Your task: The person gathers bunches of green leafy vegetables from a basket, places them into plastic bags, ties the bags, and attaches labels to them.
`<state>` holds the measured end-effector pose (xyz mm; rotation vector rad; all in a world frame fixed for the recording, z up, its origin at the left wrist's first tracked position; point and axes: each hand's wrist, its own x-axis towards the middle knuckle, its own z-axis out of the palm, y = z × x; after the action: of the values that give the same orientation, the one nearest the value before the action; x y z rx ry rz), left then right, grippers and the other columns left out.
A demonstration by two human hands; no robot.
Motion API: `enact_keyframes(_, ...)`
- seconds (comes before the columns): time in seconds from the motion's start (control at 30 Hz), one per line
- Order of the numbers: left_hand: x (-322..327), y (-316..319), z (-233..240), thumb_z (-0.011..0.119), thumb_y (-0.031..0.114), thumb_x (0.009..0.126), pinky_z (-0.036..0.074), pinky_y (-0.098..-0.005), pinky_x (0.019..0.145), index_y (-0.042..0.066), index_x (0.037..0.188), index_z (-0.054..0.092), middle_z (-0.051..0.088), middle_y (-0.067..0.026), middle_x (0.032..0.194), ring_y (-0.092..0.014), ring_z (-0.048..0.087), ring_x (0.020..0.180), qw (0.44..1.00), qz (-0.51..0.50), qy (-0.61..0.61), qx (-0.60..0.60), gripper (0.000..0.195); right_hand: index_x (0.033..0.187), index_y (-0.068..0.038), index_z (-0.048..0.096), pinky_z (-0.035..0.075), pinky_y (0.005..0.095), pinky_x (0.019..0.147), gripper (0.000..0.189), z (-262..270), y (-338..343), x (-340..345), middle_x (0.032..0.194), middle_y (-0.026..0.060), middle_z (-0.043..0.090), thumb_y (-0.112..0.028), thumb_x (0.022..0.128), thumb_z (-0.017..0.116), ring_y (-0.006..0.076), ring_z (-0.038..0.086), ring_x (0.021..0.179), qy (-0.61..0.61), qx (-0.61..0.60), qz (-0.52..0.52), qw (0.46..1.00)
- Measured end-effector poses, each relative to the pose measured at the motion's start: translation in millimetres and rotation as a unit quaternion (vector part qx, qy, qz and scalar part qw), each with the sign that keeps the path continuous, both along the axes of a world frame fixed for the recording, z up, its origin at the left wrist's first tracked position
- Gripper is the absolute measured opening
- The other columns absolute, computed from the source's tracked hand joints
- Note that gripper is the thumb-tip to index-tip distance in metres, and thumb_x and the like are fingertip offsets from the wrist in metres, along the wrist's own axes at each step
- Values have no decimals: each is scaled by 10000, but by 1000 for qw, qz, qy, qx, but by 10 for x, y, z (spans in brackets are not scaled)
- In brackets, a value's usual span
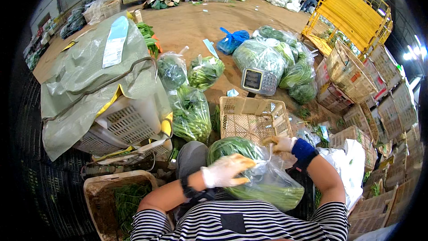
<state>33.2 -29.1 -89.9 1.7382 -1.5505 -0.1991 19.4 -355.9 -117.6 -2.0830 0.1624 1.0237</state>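
A clear plastic bag of green leafy vegetables lies across my lap, with leaves at its far left end and stems at the near right. My left hand, in a white glove with yellowish fingers, is over the bag. Its thumb is apart from the other fingers, and motion blurs it slightly. At the bag's far right side, my right hand is gloved too and pinches the gathered plastic. Just beyond both hands is a beige slatted plastic crate. A digital scale display with a keypad stands behind that crate.
Bagged greens lie left of the crate; more bags and a blue bag lie beyond. A tarp-covered stack rises at left, above a crate of loose greens. Stacked crates and a yellow cage trolley border the right.
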Motion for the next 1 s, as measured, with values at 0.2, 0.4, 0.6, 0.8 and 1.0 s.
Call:
enact_keyframes(0.2,418,1308,1469,621,-5,713,471,-324,803,23,927,635,648,-109,933,-214,612,887,943,299,-8,-147,216,1275,-82,434,441,324,870,559,786,159,-387,1173,147,496,-72,736,584,245,540,1038,-287,-100,49,951)
enact_keyframes(0.4,1341,2631,2197,538,187,873,449,-239,763,25,1060,608,629,-40,920,-120,577,832,763,581,-68,-273,257,1235,-58,463,469,309,805,493,1009,372,-648,1127,99,531,4,758,568,190,544,1010,-421,-45,35,905)
enact_keyframes(0.6,2523,2967,2123,530,639,755,382,-269,541,133,1004,599,513,-2,765,-106,474,639,700,690,182,-24,568,1230,-37,486,323,371,989,506,1008,905,-1044,1225,218,480,-238,788,627,305,435,1171,-236,79,247,937)
enact_keyframes(0.8,2793,2649,1991,552,636,718,447,-409,805,9,1176,547,605,-204,1066,-339,583,972,637,745,132,148,777,1226,-231,526,260,412,1040,494,438,1078,-1608,1357,239,320,-229,742,629,412,287,1262,-295,-194,218,910)
enact_keyframes(1.0,3155,2825,1730,660,513,687,465,-356,749,-11,958,660,657,-165,944,-280,626,848,700,670,-4,250,589,1254,-220,481,296,430,1014,577,-871,648,-2285,1333,247,339,-332,711,643,415,338,1226,-377,-154,60,911)
